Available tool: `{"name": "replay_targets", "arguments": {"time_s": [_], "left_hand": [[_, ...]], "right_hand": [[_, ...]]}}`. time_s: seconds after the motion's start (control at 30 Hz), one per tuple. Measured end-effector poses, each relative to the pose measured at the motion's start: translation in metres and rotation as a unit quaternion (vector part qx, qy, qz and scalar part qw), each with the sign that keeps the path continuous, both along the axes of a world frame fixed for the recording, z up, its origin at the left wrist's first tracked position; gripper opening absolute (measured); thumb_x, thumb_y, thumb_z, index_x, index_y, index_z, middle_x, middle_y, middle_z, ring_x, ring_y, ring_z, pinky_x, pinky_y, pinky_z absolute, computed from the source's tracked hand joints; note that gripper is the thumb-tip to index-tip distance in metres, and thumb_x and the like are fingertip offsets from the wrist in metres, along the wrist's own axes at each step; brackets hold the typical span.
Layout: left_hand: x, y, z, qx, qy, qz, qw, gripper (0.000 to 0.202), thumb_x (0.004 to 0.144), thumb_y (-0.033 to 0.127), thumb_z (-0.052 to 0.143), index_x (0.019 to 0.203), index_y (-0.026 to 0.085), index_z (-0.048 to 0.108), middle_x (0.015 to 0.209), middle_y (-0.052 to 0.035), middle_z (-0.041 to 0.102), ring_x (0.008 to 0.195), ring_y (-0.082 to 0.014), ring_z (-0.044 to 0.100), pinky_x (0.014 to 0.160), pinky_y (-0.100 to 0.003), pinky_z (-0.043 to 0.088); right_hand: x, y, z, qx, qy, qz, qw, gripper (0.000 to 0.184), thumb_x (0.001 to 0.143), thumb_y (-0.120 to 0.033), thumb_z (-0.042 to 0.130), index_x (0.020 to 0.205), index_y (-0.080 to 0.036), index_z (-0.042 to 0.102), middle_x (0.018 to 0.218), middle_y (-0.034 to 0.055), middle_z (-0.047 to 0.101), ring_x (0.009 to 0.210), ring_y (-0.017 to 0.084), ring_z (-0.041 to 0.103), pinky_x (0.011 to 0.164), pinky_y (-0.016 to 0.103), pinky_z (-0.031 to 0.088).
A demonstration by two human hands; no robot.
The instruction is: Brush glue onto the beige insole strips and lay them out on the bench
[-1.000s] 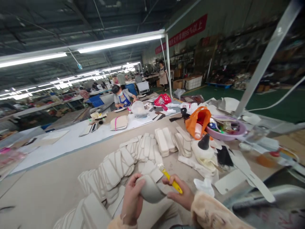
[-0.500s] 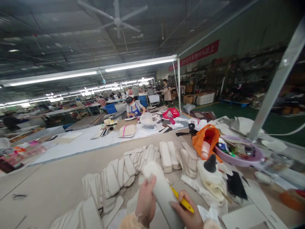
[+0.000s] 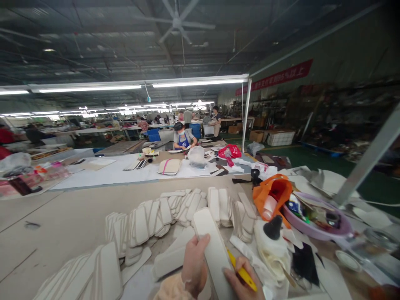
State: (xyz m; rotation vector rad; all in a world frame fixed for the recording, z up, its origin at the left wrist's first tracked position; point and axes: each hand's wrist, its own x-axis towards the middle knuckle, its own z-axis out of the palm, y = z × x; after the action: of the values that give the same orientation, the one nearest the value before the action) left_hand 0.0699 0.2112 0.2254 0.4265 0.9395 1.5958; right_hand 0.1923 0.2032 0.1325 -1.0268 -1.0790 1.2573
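My left hand (image 3: 194,266) grips a long off-white insole-shaped strip (image 3: 212,246) from its left side, thumb on top, and holds it up flat over the table. My right hand (image 3: 242,281) pinches the strip's lower right edge and also holds a yellow-handled brush (image 3: 242,273), whose bristles are hidden behind the strip. Rows of the same off-white strips (image 3: 156,218) lie overlapped on the beige table (image 3: 71,216) just beyond my hands.
A white glue bottle with a black cap (image 3: 271,237) stands to the right, beside an orange bag (image 3: 271,193) and a purple basin (image 3: 315,216) of odds and ends. A metal post (image 3: 368,160) rises at right. A seated person (image 3: 182,137) works at the table's far end.
The strip, curled in my left hand a second ago, is now held out flat between both hands. The brush tip has gone behind it. The view has tilted upward.
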Motion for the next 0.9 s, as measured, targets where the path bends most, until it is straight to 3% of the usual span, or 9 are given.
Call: {"name": "replay_targets", "arguments": {"time_s": [0.5, 0.73, 0.9], "left_hand": [[0.02, 0.0, 0.005, 0.011, -0.016, 0.008, 1.0, 0.019, 0.067, 0.028, 0.071, 0.08, 0.015, 0.066, 0.073, -0.0073, 0.071, 0.077, -0.0231, 0.065, 0.069, -0.031, 0.05], [0.013, -0.003, 0.008, 0.004, -0.041, 0.012, 0.999, 0.013, 0.071, 0.02, 0.068, 0.081, 0.011, 0.067, 0.074, -0.0078, 0.071, 0.076, -0.0207, 0.065, 0.071, -0.03, 0.051], [-0.009, 0.005, 0.002, -0.044, -0.076, 0.08, 0.993, 0.007, 0.075, 0.01, 0.061, 0.08, 0.008, 0.065, 0.075, -0.0068, 0.07, 0.07, -0.0147, 0.064, 0.068, -0.025, 0.053]], "right_hand": [[0.026, 0.001, -0.001, 0.006, -0.033, 0.015, 0.999, 0.043, 0.068, -0.051, 0.069, 0.073, -0.024, 0.035, 0.054, -0.0086, 0.03, 0.047, 0.009, 0.028, 0.045, 0.021, 0.022], [0.038, -0.003, 0.023, 0.034, -0.022, 0.037, 0.998, 0.034, 0.072, -0.043, 0.069, 0.075, -0.022, 0.042, 0.06, -0.0066, 0.037, 0.051, 0.009, 0.034, 0.046, 0.021, 0.029], [0.051, -0.001, 0.034, -0.012, 0.019, 0.094, 0.995, 0.034, 0.071, -0.041, 0.07, 0.078, -0.023, 0.042, 0.06, -0.0068, 0.044, 0.05, 0.008, 0.04, 0.046, 0.019, 0.036]]}}
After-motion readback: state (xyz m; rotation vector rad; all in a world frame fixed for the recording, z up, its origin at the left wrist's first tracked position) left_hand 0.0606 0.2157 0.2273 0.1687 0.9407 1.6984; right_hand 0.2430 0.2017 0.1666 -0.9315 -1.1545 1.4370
